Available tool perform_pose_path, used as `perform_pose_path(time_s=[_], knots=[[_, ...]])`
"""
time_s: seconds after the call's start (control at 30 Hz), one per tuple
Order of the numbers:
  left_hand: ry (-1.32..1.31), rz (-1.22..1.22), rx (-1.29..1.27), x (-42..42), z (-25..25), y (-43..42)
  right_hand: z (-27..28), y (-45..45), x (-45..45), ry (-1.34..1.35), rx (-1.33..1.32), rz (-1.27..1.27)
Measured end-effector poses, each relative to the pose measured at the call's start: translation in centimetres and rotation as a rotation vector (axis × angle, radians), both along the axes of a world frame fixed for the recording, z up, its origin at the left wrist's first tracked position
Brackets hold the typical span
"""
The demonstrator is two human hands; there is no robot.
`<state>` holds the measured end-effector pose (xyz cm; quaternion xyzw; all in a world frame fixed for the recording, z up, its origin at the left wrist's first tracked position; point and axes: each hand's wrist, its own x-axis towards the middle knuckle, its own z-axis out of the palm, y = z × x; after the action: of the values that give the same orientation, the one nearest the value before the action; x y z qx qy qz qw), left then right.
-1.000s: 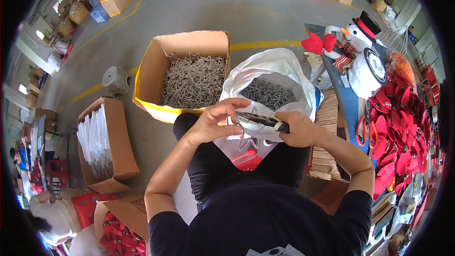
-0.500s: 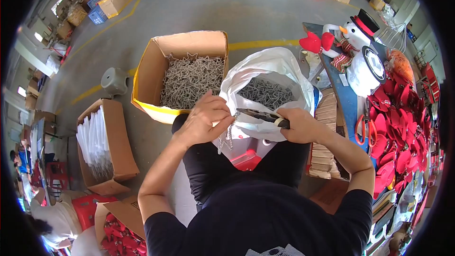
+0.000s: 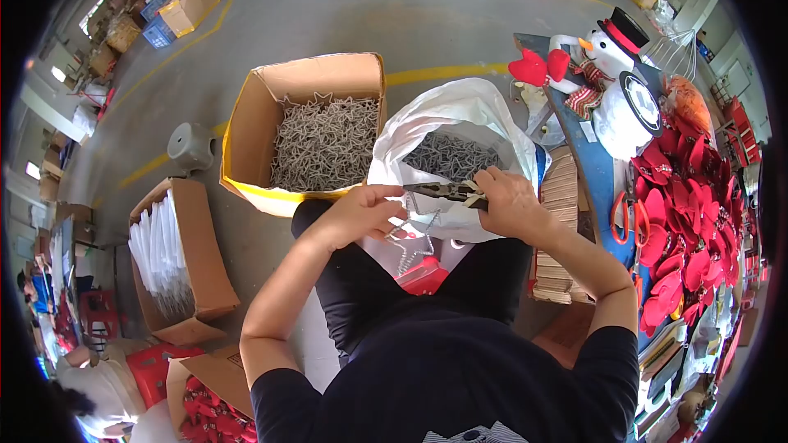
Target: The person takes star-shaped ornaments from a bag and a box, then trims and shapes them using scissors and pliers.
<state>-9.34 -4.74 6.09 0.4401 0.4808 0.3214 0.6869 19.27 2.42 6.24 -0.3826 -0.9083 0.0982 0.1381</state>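
Observation:
My left hand (image 3: 359,215) is closed on a silver wire star (image 3: 425,239), which dangles above my lap, its fingertips near the tip of the pliers. My right hand (image 3: 510,203) grips dark-jawed pliers (image 3: 439,190) with pale wrapping near the handles. The pliers point left towards the left fingers; whether the jaws bite on the wire I cannot tell. Just beyond the hands stands an open white bag (image 3: 427,107) holding a heap of dark grey wire pieces (image 3: 455,156). To its left, a cardboard box (image 3: 246,127) contains many silver wire stars (image 3: 324,143).
A box of white plastic-wrapped items (image 3: 160,250) and a grey stool (image 3: 190,146) stand to the left. On the right, a blue table (image 3: 587,148) bears a snowman figure (image 3: 611,57), red fabric pieces (image 3: 685,213) and orange-handled scissors (image 3: 628,221). Another person (image 3: 103,381) sits at lower left.
My left fingers have shifted and lowered, and the star now hangs more spread out, further right. My right hand's grip on the pliers has changed, its fingers higher over the handles.

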Motion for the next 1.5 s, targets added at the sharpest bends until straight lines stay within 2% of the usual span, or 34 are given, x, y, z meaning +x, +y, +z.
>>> perform_pose_path(time_s=[0.07, 0.17, 0.27, 0.33, 0.47, 0.57, 0.67, 0.77, 0.8, 0.9, 1.0, 1.1, 1.2, 1.23, 1.27, 1.3, 1.33, 1.37, 1.4, 1.5], knots=[[-0.302, -0.038, -0.207, -0.7, 0.7, 0.1, 0.0, -0.1, 0.3, 0.032, -0.117, 0.002], [-0.517, 0.094, -0.063, 0.3, -5.6, 0.7, 0.0, -0.6, 0.4, 0.068, -0.343, 0.01], [-0.37, 0.099, 0.252, 1.9, -6.5, 0.7, 1.0, -1.6, 0.3, 0.045, -0.552, -0.035], [-0.401, 0.181, 0.254, 3.7, -4.9, 0.4, 0.7, -1.9, 0.5, 0.063, -0.658, -0.045], [-0.381, 0.203, 0.201, 4.1, -4.7, 0.3, 1.1, -2.4, 1.2, 0.006, -0.601, -0.062], [-0.061, 0.081, 0.234, 2.9, -3.5, 0.0, 1.3, -2.8, 1.8, -0.012, -0.567, -0.081], [0.701, 0.151, 0.711, 3.2, -1.2, -0.7, 1.4, -3.1, 1.9, -0.039, -0.567, -0.116], [1.108, 0.303, 1.303, 3.8, -1.9, -0.8, 1.4, -3.6, 1.5, -0.059, -0.597, -0.159], [1.261, 0.328, 1.337, 3.9, -2.3, -1.0, 0.9, -3.8, 1.5, -0.056, -0.597, -0.172], [1.448, 0.364, 1.447, 4.1, -2.8, -0.8, 0.1, -4.3, 0.9, -0.047, -0.675, -0.224], [1.536, 0.313, 1.353, 4.9, -4.0, -0.5, -1.2, -5.1, 1.0, 0.004, -0.757, -0.307], [1.372, 0.327, 1.321, 6.1, -4.6, 0.3, -1.1, -6.2, 2.1, 0.041, -0.759, -0.331], [1.097, 0.327, 1.198, 6.6, -4.5, 1.2, -1.1, -6.6, 4.9, 0.249, -0.506, -0.456], [1.0, 0.314, 1.156, 6.7, -4.5, 1.4, -1.1, -5.5, 6.2, 0.297, -0.484, -0.567], [0.906, 0.3, 1.11, 6.8, -4.4, 1.5, -2.0, -4.4, 8.0, 0.415, -0.186, -0.599], [0.814, 0.287, 1.062, 7.0, -4.2, 1.6, -1.0, -3.0, 9.3, 0.424, -0.072, -0.728], [0.766, 0.258, 0.964, 7.4, -3.3, 1.3, -1.2, -1.4, 11.2, 0.3, 0.061, -0.86], [0.724, 0.228, 0.921, 7.6, -2.9, 1.3, -0.4, 0.1, 12.6, 0.195, 0.066, -0.996], [0.681, 0.198, 0.879, 7.9, -2.7, 1.2, -1.2, 1.6, 15.0, 0.165, 0.114, -0.999], [0.58, 0.104, 0.877, 8.4, -3.2, 1.5, -0.9, 5.3, 17.7, -0.042, 0.033, -1.155]])
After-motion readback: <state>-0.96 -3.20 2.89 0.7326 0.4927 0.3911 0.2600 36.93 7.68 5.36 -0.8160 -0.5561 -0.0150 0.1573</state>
